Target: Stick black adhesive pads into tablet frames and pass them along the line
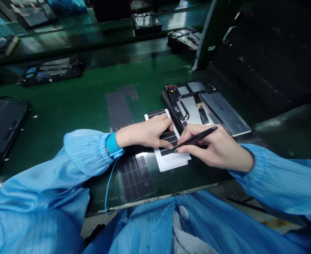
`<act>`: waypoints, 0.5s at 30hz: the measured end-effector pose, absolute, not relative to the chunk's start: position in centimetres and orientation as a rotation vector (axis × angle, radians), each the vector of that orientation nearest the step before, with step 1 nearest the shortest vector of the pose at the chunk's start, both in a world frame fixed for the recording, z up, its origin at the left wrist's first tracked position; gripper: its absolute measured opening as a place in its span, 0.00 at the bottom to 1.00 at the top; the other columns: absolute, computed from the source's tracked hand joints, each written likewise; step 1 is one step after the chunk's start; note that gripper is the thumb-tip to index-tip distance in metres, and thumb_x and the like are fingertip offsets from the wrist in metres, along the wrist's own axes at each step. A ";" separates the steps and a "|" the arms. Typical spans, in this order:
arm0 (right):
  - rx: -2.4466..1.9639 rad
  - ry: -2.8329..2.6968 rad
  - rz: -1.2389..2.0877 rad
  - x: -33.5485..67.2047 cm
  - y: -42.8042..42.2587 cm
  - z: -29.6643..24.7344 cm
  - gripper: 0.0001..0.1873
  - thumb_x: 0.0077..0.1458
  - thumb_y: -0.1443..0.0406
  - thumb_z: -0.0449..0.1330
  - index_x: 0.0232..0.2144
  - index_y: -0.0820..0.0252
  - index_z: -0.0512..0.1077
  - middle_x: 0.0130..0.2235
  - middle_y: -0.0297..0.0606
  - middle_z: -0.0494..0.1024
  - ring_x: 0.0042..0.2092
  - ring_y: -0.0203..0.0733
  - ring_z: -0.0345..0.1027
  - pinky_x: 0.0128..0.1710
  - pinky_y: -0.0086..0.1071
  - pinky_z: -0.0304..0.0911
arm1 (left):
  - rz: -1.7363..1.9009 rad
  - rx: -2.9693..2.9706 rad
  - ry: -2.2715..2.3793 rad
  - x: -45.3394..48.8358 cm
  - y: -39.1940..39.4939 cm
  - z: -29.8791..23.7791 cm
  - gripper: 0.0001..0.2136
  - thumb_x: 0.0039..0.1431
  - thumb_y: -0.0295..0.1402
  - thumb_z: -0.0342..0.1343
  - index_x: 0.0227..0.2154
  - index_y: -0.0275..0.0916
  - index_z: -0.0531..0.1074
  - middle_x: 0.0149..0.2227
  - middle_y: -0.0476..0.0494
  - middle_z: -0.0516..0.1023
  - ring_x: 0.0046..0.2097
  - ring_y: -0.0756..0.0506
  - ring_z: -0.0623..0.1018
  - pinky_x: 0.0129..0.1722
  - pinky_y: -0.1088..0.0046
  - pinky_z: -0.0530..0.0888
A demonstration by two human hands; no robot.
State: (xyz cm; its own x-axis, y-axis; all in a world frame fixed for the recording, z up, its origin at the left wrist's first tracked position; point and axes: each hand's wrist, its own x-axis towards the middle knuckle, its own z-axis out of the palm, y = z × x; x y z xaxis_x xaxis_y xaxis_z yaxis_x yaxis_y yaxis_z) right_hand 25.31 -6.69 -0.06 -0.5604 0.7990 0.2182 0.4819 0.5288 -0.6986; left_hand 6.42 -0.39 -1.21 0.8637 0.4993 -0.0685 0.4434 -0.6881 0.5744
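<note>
A white backing sheet carrying several black adhesive strips lies on the green mat. My left hand rests on the sheet, fingers flat and pressed onto it. My right hand pinches black tweezers, whose tip touches a black strip near my left fingertips. Just beyond lies an opened tablet with its inner parts and dark battery showing. A blue wrist strap with a cord is on my left wrist.
Dark strip sheets lie on the green mat. More opened devices sit at the far left and at the back. A black tray is at the left edge; a dark rack rises at right.
</note>
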 end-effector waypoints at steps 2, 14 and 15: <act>-1.066 -2.208 0.886 25.1 -6.4 0.5 0.09 0.49 0.62 0.62 0.23 0.60 0.67 0.23 0.32 0.71 0.23 0.32 0.66 0.20 0.26 0.60 | 0.139 2.435 0.678 6.3 -0.4 -1.3 0.14 0.50 0.38 0.59 0.35 0.36 0.64 0.39 0.42 0.66 0.41 0.44 0.68 0.42 0.68 0.66; -1.268 -1.621 0.762 26.1 -2.4 -0.6 0.15 0.51 0.59 0.59 0.21 0.57 0.58 0.21 0.32 0.68 0.21 0.37 0.68 0.19 0.31 0.65 | 0.849 2.423 0.817 7.3 -1.3 -2.8 0.08 0.54 0.26 0.48 0.26 0.40 0.53 0.34 0.44 0.66 0.36 0.48 0.64 0.37 0.69 0.65; -1.250 -1.630 0.755 26.0 -2.4 -0.9 0.15 0.51 0.59 0.59 0.20 0.57 0.58 0.21 0.33 0.68 0.21 0.37 0.68 0.19 0.31 0.64 | 0.866 2.428 0.795 7.4 -1.3 -3.0 0.09 0.53 0.25 0.48 0.27 0.40 0.52 0.37 0.43 0.67 0.38 0.47 0.65 0.38 0.69 0.65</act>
